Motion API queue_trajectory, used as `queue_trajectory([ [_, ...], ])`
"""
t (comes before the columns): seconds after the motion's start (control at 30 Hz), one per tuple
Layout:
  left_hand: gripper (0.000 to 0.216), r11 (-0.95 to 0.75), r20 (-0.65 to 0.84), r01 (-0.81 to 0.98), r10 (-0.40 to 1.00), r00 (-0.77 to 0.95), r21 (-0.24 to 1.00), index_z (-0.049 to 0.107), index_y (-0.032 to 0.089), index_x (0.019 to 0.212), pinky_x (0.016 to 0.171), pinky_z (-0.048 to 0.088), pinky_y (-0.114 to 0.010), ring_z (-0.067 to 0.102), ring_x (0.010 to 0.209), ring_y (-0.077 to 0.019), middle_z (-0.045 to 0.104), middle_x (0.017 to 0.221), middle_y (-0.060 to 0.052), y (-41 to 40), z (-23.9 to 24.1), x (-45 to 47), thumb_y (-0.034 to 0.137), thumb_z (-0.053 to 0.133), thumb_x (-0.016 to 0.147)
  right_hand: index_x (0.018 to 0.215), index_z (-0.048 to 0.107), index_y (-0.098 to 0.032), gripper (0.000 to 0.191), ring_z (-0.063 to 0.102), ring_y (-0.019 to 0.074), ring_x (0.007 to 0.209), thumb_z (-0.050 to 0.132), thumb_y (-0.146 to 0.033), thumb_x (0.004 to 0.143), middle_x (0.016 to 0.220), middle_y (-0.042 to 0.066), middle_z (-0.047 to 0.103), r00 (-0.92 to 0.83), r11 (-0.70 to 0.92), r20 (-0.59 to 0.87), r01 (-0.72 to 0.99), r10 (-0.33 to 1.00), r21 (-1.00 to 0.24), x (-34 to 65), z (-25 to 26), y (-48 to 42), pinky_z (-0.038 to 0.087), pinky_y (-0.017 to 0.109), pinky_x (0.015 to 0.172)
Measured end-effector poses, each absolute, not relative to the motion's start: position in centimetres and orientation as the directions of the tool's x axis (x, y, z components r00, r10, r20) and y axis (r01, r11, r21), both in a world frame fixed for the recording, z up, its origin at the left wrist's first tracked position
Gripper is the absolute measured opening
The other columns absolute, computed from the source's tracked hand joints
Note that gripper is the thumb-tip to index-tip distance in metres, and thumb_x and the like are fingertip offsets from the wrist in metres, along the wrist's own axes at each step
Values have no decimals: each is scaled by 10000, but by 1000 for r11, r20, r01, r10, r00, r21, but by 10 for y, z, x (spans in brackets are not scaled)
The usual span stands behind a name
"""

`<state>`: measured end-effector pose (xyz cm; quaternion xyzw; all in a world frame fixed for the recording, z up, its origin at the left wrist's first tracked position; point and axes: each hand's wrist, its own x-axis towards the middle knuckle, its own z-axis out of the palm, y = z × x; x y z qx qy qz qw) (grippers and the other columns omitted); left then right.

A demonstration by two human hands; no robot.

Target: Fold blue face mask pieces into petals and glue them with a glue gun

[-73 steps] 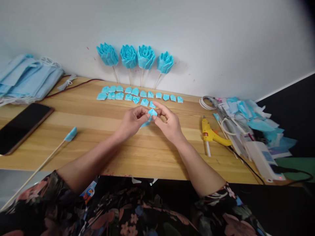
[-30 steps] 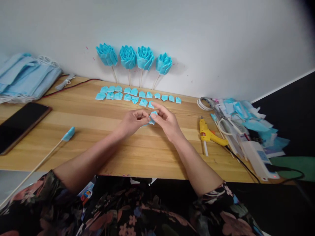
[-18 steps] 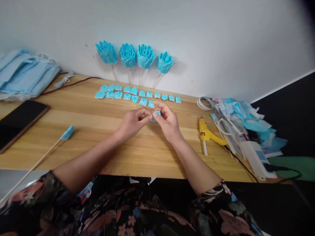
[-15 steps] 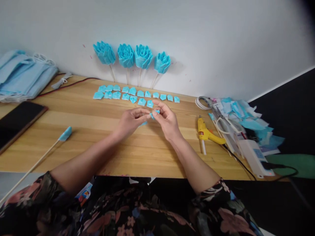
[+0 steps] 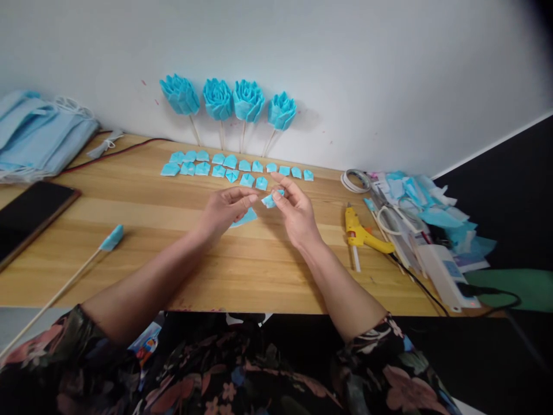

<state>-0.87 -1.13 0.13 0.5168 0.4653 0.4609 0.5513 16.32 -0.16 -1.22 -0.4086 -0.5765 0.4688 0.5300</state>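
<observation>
My right hand (image 5: pixel 298 216) pinches a small folded blue petal piece (image 5: pixel 268 201) between thumb and fingers. Just left of it, my left hand (image 5: pixel 225 210) has its thumb stretched out and its fingertips slightly apart, not touching the piece. A flat blue piece of cloth (image 5: pixel 246 218) shows below the left hand, partly covered by it; whether the fingers touch it I cannot tell. Beyond both hands, folded blue petals (image 5: pixel 246 180) lie in two rows on the wooden table (image 5: pixel 259 271).
Several blue flowers on sticks (image 5: pixel 249 101) lean against the wall. At left are stacked masks (image 5: pixel 38 135), a phone (image 5: pixel 32 213) and a blue-tipped stick (image 5: pixel 64 294). A yellow glue gun (image 5: pixel 358 233), tape roll (image 5: pixel 355 180), scissors (image 5: pixel 395 219), power strip (image 5: pixel 444 276) and blue scraps (image 5: pixel 432 199) occupy the right.
My left hand has come away leftward from the folded petal piece, which stays in my right hand and shows more fully. More of the flat blue cloth is visible. The view has shifted slightly.
</observation>
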Motion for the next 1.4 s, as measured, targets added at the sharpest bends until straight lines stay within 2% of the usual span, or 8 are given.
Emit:
queue_trajectory([
  [0.17,187,-47,26,90,974,225,995,696,184,778,497,248,-250,388,517,-85,541,595,24,-15,-1,-3,365,724,742,1240,620,-298,420,594,152,866,653,-401,835,942,12,629,-146,226,230,-41,962,-973,162,-12,-2,513,335,853],
  [0.33,210,-55,22,129,969,247,990,622,168,672,503,226,-239,352,517,-77,472,559,40,-14,-2,-4,353,692,742,1232,628,-294,447,596,149,802,688,-410,805,876,-1,645,-144,185,194,-72,970,-980,162,-12,-2,516,323,793],
  [0.53,177,-9,-3,51,977,215,999,592,163,686,509,265,-223,383,531,-70,515,594,41,-14,3,-6,312,681,722,1171,655,-295,371,623,190,991,612,-497,862,1043,29,699,-40,200,202,-46,979,-979,162,-11,-3,497,351,872],
  [0.8,153,10,-22,55,976,218,998,605,164,667,513,272,-223,385,515,-67,522,569,45,-12,2,-8,290,683,702,1177,652,-282,376,646,182,942,571,-516,894,1008,41,723,65,268,267,-3,961,-963,163,-14,0,505,338,861],
  [0.9,172,27,-31,21,981,190,999,598,166,672,507,285,-223,382,501,-64,511,560,52,-12,2,-8,306,692,709,1148,656,-275,370,634,175,945,592,-519,877,1030,40,712,103,243,240,-19,965,-970,169,-16,5,501,326,842],
  [1.1,189,31,-27,-47,996,89,998,611,166,674,500,296,-222,368,488,-61,468,525,67,-9,2,-7,313,727,697,837,660,-222,241,542,123,694,662,-463,827,705,-16,595,112,221,217,-31,970,-975,170,-17,9,454,282,734],
  [1.27,188,26,-22,-44,997,78,999,617,170,682,509,297,-225,372,497,-64,463,523,69,-9,2,-7,321,727,706,719,596,-220,315,437,110,559,595,-498,866,551,-49,464,81,207,203,-46,976,-977,166,-13,4,419,273,657],
  [1.4,206,7,-4,-34,996,84,999,609,175,682,500,284,-230,368,496,-69,449,515,68,-9,1,-7,344,725,700,531,482,-215,524,399,110,507,492,-571,915,476,-36,411,88,215,218,41,972,-976,165,-8,-1,379,274,584],
])
